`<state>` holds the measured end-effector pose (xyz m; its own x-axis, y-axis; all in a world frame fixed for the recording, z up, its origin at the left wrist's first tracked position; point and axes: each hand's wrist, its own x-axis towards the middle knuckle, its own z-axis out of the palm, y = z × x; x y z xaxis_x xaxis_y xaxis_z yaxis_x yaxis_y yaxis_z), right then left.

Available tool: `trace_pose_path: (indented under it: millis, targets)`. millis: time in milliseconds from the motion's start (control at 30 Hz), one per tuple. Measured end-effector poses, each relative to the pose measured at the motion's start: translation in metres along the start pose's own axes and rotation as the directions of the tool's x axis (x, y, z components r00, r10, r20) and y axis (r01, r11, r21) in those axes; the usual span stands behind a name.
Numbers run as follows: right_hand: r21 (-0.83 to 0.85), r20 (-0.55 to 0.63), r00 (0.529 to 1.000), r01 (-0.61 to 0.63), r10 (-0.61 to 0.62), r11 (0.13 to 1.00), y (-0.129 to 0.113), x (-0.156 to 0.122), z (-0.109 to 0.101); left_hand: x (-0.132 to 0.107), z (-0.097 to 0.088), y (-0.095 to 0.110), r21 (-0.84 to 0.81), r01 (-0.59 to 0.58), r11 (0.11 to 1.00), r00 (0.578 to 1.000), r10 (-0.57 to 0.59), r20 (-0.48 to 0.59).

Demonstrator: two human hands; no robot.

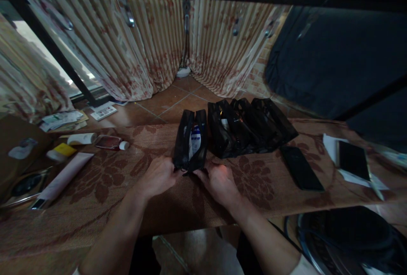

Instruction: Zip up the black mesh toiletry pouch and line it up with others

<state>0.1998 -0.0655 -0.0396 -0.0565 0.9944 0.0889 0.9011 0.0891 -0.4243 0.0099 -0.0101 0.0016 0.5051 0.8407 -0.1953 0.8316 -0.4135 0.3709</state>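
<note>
A black see-through pouch [190,139] stands open on the brown flowered tablecloth [104,190], with a white and blue item inside it. My left hand [157,177] pinches the near left end of the pouch, fingers closed. My right hand [219,181] grips the near right end the same way. Just to the right, three more black pouches [251,126] stand side by side in a row.
Left on the table lie a pink tube [63,175], a yellow-capped item [62,151], a white tube [82,138] and a small red bottle [110,142]. A black phone [301,167] and a dark tablet [352,160] on white paper lie at the right. A dark round object [349,232] sits below the right edge.
</note>
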Motion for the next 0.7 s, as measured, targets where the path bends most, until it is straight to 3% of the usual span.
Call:
trace_pose_path:
  millis: [700]
  targets:
    - [-0.097,0.088,0.996,-0.006,0.014,0.995,-0.0065,0.0024,0.0042,0.0004,-0.0004,0.0063,0.099,0.015,0.995,0.999,-0.02,0.05]
